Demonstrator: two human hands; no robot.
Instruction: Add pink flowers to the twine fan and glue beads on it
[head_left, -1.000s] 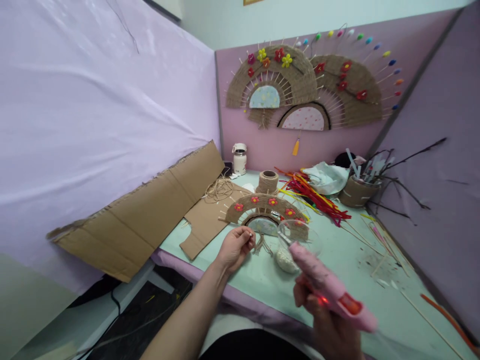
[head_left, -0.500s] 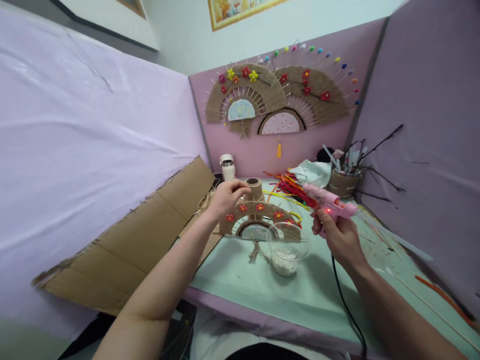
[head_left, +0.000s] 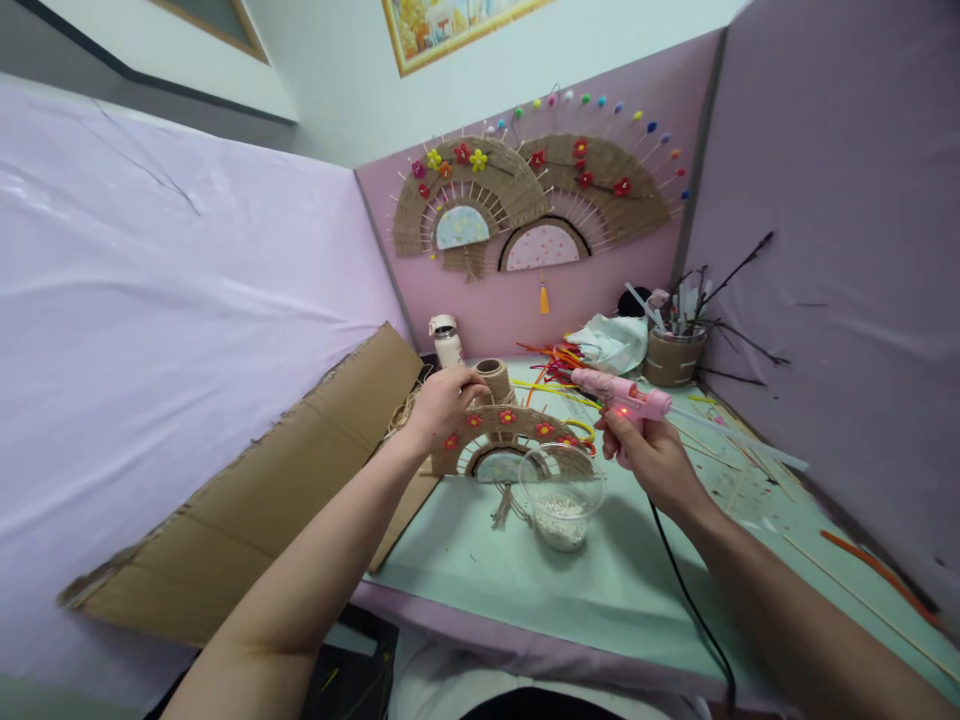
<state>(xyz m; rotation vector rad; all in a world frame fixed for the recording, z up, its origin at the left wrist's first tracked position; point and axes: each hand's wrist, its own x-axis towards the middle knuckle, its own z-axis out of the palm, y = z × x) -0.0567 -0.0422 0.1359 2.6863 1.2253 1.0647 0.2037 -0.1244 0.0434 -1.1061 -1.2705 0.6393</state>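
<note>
My left hand (head_left: 448, 405) is closed in a pinch just above the upper left rim of a small twine-covered fan (head_left: 491, 418). Whatever its fingertips hold, if anything, is too small to make out. The fan stands upright on the table, with red flowers along its arch and a pale half-round centre. In my right hand (head_left: 651, 458) is a pink hot glue gun (head_left: 619, 392), its nozzle pointing left and a red light glowing. A clear bowl (head_left: 562, 500) of small white beads stands in front of the fan. Behind the fan is a spool of twine (head_left: 492, 374).
Cardboard (head_left: 247, 500) leans at the left. A white bottle (head_left: 447, 342), red and orange pipe cleaners (head_left: 555, 362), a cloth (head_left: 611, 343) and a pot with twigs (head_left: 675, 355) stand or lie behind. The gun's black cord (head_left: 686, 590) crosses the table's right side.
The glue gun in my right hand has moved left, nearer the fan. My left hand has dropped slightly toward the fan's rim. The camera view has shifted a little.
</note>
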